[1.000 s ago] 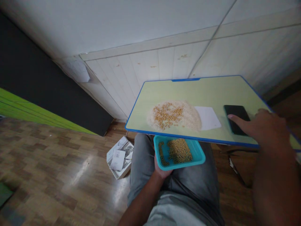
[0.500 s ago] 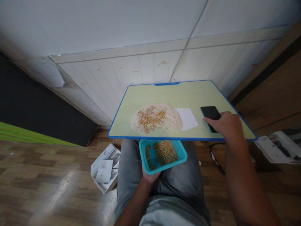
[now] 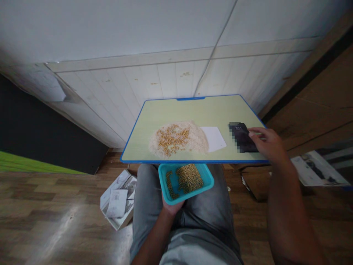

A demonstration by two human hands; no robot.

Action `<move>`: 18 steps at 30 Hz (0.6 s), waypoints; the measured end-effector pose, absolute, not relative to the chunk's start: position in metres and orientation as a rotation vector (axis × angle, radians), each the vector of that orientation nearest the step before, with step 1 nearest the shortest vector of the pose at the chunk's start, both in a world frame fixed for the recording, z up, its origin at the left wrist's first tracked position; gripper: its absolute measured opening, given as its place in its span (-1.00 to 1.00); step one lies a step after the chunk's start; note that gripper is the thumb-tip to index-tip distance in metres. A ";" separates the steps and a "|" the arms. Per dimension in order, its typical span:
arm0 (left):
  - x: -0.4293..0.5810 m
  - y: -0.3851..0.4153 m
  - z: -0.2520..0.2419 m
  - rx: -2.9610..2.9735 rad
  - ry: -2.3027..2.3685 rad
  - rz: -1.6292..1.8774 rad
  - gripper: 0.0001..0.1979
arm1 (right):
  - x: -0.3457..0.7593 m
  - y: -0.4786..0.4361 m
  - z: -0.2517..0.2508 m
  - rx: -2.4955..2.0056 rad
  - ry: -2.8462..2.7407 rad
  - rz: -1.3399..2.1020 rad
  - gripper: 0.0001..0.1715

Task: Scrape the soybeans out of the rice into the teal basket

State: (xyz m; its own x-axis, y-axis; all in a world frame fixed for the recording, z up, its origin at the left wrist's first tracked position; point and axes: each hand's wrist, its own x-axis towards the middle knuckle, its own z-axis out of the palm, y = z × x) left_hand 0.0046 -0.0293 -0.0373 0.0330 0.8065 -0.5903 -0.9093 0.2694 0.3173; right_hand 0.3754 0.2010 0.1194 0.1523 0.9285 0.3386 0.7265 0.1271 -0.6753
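Observation:
My left hand (image 3: 173, 207) is closed on the lower left side of a turquoise plastic tray (image 3: 208, 184) held over my lap; its fingers are mostly hidden underneath. Inside lie many yellowish round beans (image 3: 190, 178), most of them heaped to the right. At the right of the table, my right hand (image 3: 266, 141) has thumb and forefinger closed at the right edge of a black phone (image 3: 244, 138), whose screen is lit. A spread pile of rice (image 3: 198, 138) with more beans (image 3: 175, 136) scattered on its left part lies on the table.
The small folding table (image 3: 165, 108) has a pale yellow-green top and a blue rim. White paper (image 3: 216, 138) lies partly under the rice. An open white box (image 3: 118, 206) stands on the floor at left. A brown carton (image 3: 317, 99) rises at right, and a wall stands behind.
The phone's screen, dark before, is now lit. My right hand has shifted from gripping over the phone to its right edge. My left hand still holds the tray; the view has swung slightly right.

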 end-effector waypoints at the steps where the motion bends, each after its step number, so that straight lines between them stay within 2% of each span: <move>1: 0.006 -0.029 -0.033 -0.165 0.804 1.319 -0.15 | 0.381 0.200 0.119 -1.549 -1.677 0.332 -0.63; 5: 0.011 -0.026 -0.016 -0.159 0.855 1.298 -0.03 | 0.392 0.202 0.116 -1.456 -1.730 0.316 -0.72; 11: 0.014 -0.023 -0.004 -0.208 0.904 1.281 -0.10 | 0.388 0.209 0.111 -1.582 -1.617 0.328 -0.55; 18: 0.014 -0.024 -0.004 -0.167 0.926 1.271 -0.03 | 0.387 0.192 0.115 -1.527 -1.567 0.428 -0.56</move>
